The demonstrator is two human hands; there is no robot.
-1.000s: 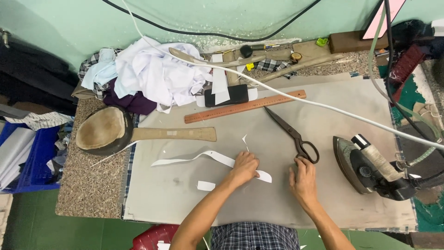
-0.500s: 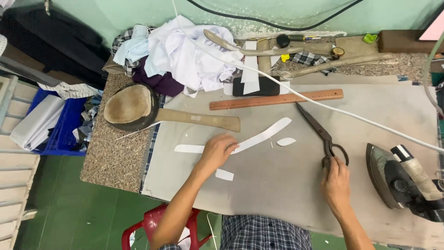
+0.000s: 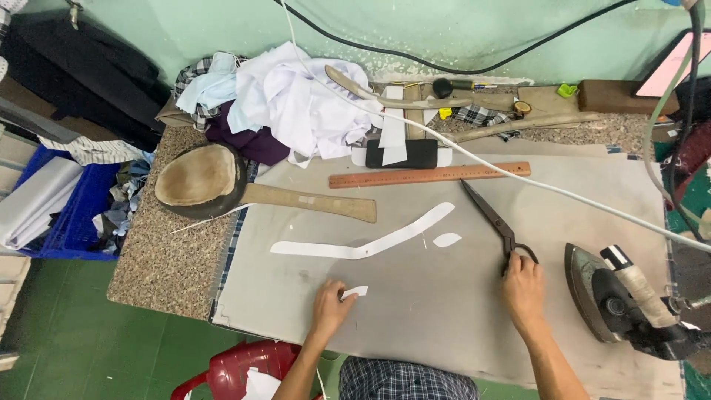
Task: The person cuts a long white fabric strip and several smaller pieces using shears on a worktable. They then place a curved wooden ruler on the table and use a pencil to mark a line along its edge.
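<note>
Our left hand [image 3: 329, 307] pinches a light, floppy white fabric scrap [image 3: 355, 292] by its edge; our right hand [image 3: 523, 287] rests, fingers curled, on the heavy shears' [image 3: 495, 220] handles.

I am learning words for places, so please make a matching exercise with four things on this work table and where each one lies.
Things:
1. scissors
2. small white scrap
3. iron
4. wooden ruler

Places:
a. at the left hand's fingertips
b. right edge of the table
c. handle by the right hand
d. far side of the grey mat

Pairs: 1-c, 2-a, 3-b, 4-d
</note>
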